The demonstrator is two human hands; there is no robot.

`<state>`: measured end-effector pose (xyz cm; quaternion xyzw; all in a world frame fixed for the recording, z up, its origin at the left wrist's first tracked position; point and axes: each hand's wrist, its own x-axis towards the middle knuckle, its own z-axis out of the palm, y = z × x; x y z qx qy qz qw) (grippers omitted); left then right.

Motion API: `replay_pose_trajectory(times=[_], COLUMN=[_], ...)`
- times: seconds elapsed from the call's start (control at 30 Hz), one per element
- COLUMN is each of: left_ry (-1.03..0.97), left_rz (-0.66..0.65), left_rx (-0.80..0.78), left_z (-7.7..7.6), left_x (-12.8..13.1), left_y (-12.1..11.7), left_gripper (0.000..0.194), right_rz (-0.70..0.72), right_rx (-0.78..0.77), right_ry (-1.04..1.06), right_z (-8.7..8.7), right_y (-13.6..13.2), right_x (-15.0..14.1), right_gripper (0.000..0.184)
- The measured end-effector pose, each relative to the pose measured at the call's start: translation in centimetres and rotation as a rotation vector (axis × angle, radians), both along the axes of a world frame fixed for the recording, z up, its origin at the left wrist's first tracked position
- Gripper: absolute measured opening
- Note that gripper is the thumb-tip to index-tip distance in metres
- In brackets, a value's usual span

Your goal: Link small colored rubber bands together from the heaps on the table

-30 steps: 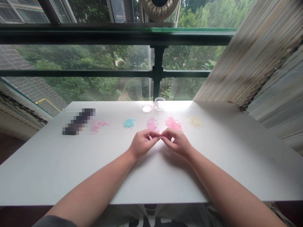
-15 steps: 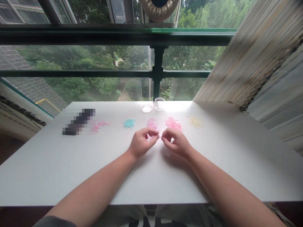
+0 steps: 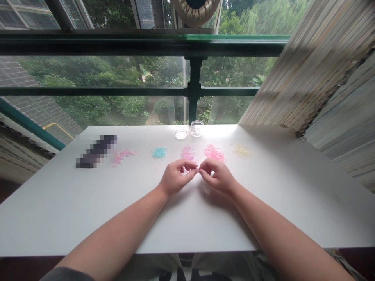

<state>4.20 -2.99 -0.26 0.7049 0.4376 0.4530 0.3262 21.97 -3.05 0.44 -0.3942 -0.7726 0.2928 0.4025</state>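
Both hands meet over the middle of the white table (image 3: pixel 175 218), just in front of piles of thin, coloured rubber bands. My left hand (image 3: pixel 177 176) is closed in a pinch, thumb against fingers. My right hand (image 3: pixel 218 175) pinches too, its fingertips almost touching the left ones. Between them is a small purplish rubber band, mostly hidden by the fingers. The purple-pink pile (image 3: pixel 188 152) lies right behind my left hand, and the bright pink pile (image 3: pixel 214 152) behind my right.
A turquoise pile (image 3: pixel 158 152) and another pink pile (image 3: pixel 125 155) lie to the left; a pale yellow pile (image 3: pixel 241 150) lies to the right. A clear round container (image 3: pixel 197 129) and a shallow clear dish (image 3: pixel 181 134) stand at the back. A blurred dark patch (image 3: pixel 96 151) covers something far left.
My fingertips have come slightly closer together, and the purplish strand between them shows less. The piles and containers have stayed in place.
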Motion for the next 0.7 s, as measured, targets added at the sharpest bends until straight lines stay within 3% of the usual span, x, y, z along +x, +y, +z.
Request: replay_pose_trajectory(times=[0.4,0.57,0.7], left_ry=[-0.034,-0.194,-0.059], left_rz=[0.003,0.13,0.085], left_rx=[0.016,-0.009,0.026], left_z=[0.4,0.0,0.3], left_x=[-0.1,-1.2,-1.5], left_y=[0.0,1.3,1.3], left_gripper=[0.017,0.02,0.019], right_rz=[0.014,-0.013,-0.011], right_rx=[-0.028,-0.047,-0.04], right_ry=[-0.002,0.005,0.002], right_z=[0.1,0.1,0.1], right_y=[-0.1,0.0,0.0], right_x=[-0.1,0.1,0.1], right_gripper=[0.007,0.006,0.007])
